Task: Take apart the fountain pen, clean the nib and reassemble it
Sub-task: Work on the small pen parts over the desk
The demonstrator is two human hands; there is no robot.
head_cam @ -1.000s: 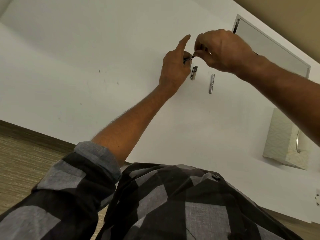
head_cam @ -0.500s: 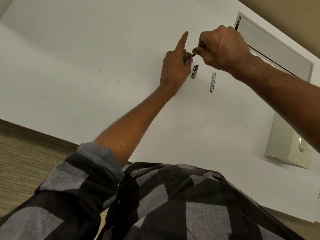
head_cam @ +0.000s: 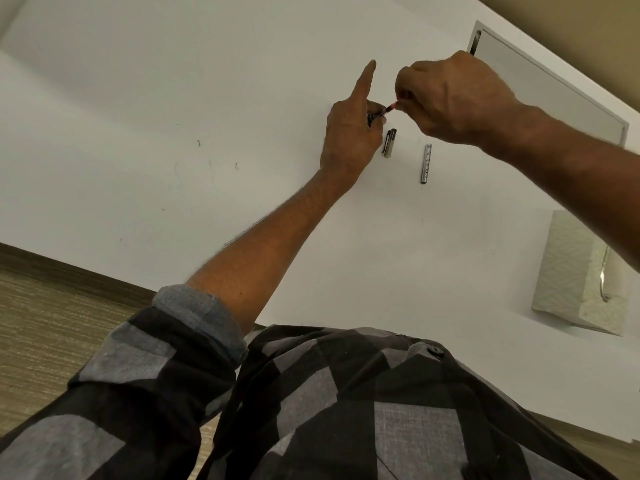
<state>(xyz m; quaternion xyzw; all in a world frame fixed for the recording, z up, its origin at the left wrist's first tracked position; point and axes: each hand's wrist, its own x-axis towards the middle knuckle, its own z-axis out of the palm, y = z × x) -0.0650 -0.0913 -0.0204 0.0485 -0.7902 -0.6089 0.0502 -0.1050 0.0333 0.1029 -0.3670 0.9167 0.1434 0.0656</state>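
Note:
My left hand [head_cam: 349, 133] grips the dark nib section [head_cam: 379, 114] of the fountain pen above the white table [head_cam: 173, 98], with its index finger pointing up. My right hand [head_cam: 450, 98] pinches the slim part that sticks out of the section's end, its fingertips closed right at the joint. The silver cap [head_cam: 389, 143] with its clip lies on the table just right of my left hand. The silver patterned barrel [head_cam: 426, 164] lies a little further right, below my right hand. The nib itself is hidden in my left fingers.
A pale patterned tissue box [head_cam: 571, 271] stands at the right, under my right forearm. A flat white panel [head_cam: 554, 84] lies at the table's far right corner. The table's near edge runs diagonally above the carpet [head_cam: 52, 323]. My checked shirt fills the bottom.
Both hands stay together over the same spot; my right hand has shifted slightly up and its fingertips have worked along the part at the section's end. Cap and barrel lie unmoved.

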